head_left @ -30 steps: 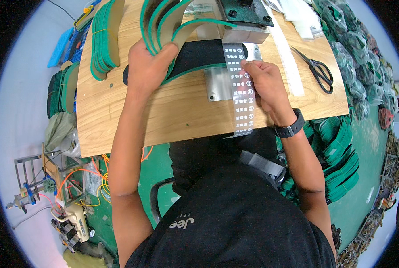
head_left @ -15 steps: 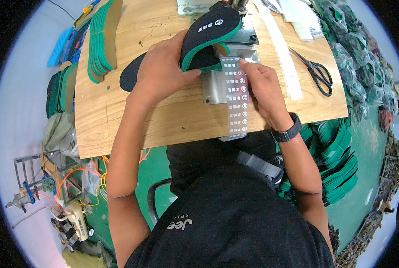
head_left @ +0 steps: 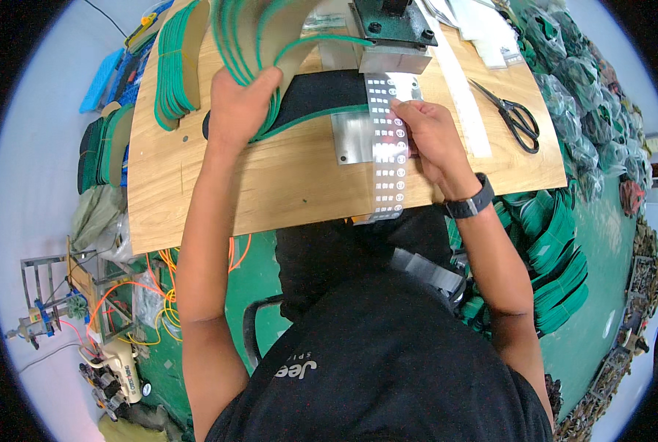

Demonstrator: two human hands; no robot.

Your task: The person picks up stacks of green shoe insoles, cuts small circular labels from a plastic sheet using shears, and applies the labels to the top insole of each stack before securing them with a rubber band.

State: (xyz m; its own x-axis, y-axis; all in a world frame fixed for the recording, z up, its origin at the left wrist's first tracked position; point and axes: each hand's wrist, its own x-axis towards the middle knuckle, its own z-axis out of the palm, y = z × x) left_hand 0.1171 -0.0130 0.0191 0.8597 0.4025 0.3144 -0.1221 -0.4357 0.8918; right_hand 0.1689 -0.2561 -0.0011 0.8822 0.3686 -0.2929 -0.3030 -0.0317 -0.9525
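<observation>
My left hand grips a fanned bunch of insoles, thumb across their green edges. They are bent upward, showing beige undersides. Below them a black insole with a green edge lies flat, reaching under the metal block of a press. My right hand pinches the side of a clear strip of printed white transfers between thumb and fingers. The strip runs from beneath the block, over a metal plate, and down past the table's front edge. Its upper end is hidden under the block.
Black scissors and a long white strip lie on the wooden table to the right. Banded insole stacks stand at the left. Bagged bundles and green insoles are beyond the right edge. Orange hoses hang at lower left.
My left hand has tipped the insoles up, so their beige undersides show instead of the printed black top. A flat black insole now shows below. My right hand stays on the strip.
</observation>
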